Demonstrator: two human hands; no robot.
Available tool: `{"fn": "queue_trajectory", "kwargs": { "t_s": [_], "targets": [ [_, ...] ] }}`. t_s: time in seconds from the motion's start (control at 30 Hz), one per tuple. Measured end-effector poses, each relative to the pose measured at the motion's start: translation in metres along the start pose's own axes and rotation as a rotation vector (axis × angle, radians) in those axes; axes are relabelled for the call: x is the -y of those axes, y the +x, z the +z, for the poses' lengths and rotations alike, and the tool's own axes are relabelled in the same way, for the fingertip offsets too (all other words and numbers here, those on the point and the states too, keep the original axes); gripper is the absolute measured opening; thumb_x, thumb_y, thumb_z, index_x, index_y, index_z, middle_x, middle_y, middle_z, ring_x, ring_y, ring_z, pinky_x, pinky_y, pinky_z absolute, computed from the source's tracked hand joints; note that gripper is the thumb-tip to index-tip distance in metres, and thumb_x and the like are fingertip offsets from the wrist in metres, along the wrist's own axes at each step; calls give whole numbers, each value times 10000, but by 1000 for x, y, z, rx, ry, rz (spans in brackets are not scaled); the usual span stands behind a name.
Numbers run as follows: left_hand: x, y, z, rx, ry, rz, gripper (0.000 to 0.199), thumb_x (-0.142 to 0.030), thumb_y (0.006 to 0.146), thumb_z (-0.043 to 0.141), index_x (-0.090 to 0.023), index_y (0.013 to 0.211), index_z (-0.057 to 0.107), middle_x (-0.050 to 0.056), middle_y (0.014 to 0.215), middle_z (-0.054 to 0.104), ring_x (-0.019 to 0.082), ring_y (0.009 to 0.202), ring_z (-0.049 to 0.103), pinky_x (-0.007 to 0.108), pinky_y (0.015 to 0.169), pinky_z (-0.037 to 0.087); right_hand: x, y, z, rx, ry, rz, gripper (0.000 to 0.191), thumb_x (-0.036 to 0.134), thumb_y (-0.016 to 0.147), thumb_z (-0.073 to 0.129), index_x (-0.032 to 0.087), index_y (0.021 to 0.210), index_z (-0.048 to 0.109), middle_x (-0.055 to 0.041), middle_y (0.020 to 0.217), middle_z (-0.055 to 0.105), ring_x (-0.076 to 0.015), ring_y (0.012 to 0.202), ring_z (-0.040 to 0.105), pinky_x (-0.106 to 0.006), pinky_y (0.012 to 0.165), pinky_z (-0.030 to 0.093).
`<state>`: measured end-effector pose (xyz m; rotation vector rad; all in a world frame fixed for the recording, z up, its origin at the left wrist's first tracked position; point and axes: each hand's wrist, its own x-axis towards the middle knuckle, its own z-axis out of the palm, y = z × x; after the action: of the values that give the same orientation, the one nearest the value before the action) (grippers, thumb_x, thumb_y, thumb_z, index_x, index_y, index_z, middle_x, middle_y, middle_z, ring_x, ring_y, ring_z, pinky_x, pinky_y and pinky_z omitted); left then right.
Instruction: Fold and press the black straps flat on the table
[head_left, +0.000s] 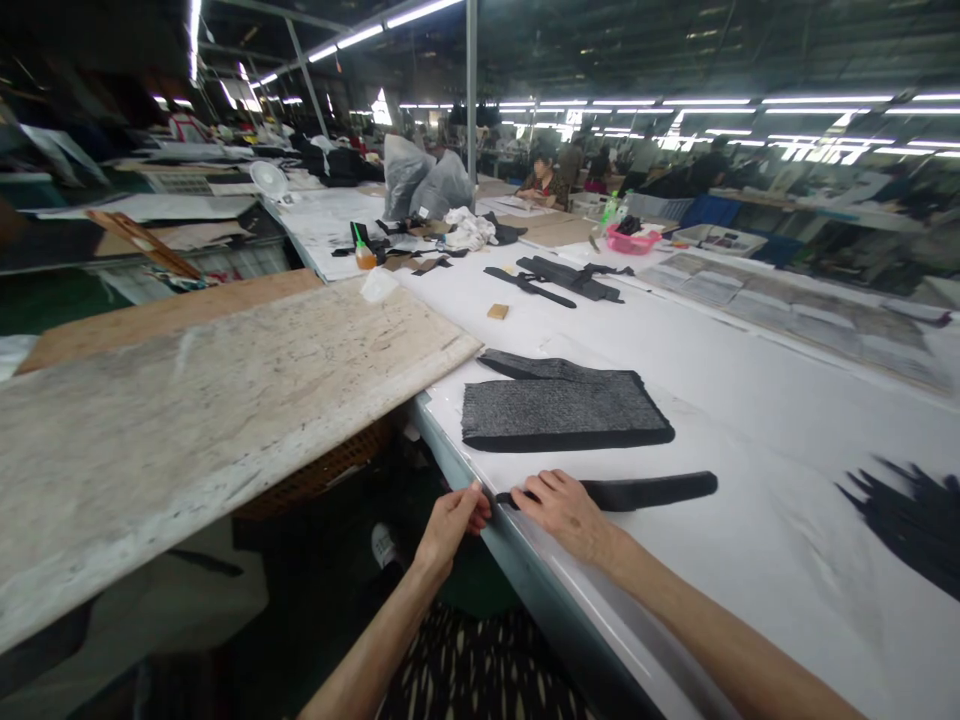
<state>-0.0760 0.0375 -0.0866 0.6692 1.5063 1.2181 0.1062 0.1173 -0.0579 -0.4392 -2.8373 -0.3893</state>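
A narrow black fabric strip [652, 491] lies along the white table near its front edge. My right hand [570, 515] rests on the left part of this strip, its fingers curled and pressing it to the tabletop. Just off the table edge, my left hand [452, 527] is closed, thumb against bent fingers, close to the strip's left end. What its fingertips pinch, if anything, is too small to make out. Beyond my hands lies a stack of grey-black fabric pieces [566, 408] with dark edges.
At left, a stained board [225, 400] juts out to the table corner. More black strips [911, 515] lie at far right. Farther back are cut dark pieces [570, 278], a tan block [497, 312], an orange bottle [364, 252], a pink basket [632, 239] and a seated person [546, 182].
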Motion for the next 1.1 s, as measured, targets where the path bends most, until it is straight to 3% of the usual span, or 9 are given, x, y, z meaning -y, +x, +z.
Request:
{"fn": "queue_trajectory", "kwargs": {
  "t_s": [0.2, 0.37, 0.47, 0.7, 0.87, 1.1],
  "targets": [
    [-6, 1, -1, 5, 12, 2, 537, -661, 623, 618, -125, 598, 619, 35, 571, 585, 118, 515, 510, 236, 511, 388, 11, 21, 3, -19, 6, -34, 101, 130, 883, 478, 167, 947, 547, -27, 813, 504, -170, 749, 447, -316, 644, 331],
    [-9, 5, 1, -52, -101, -30, 539, -666, 570, 657, -131, 597, 594, 16, 525, 565, 104, 470, 490, 231, 494, 382, 5, 13, 1, -68, 31, 29, 186, 128, 870, 508, 185, 1044, 544, -21, 814, 506, -164, 725, 435, -311, 653, 329],
    [-10, 3, 2, -16, -135, -87, 552, -679, 570, 652, -131, 597, 588, 31, 552, 591, 110, 483, 519, 231, 498, 398, 0, 2, 1, -55, 36, 77, 252, 107, 845, 544, 183, 1085, 536, -26, 848, 519, -165, 739, 437, -311, 687, 337],
    [-11, -1, 5, 24, -119, -135, 590, -710, 582, 613, -120, 599, 602, 65, 568, 623, 131, 494, 552, 240, 498, 414, 6, 9, 2, -25, 13, 11, 158, 118, 859, 522, 170, 1005, 551, -28, 826, 521, -169, 743, 447, -314, 648, 324],
    [-10, 3, 3, -9, -39, -85, 499, -612, 547, 692, -122, 556, 600, 43, 524, 598, 106, 454, 504, 223, 466, 374, 12, 21, 4, -36, -6, -29, 100, 118, 872, 490, 166, 942, 542, -21, 797, 506, -171, 735, 452, -318, 623, 315],
    [-4, 6, 0, 2, -36, 10, 383, -502, 567, 702, -138, 504, 600, 13, 484, 559, 97, 454, 470, 226, 479, 346, 1, 13, 8, -25, 11, -97, 98, 104, 883, 470, 142, 930, 546, -32, 815, 519, -164, 750, 455, -307, 658, 335]
  ]
}}
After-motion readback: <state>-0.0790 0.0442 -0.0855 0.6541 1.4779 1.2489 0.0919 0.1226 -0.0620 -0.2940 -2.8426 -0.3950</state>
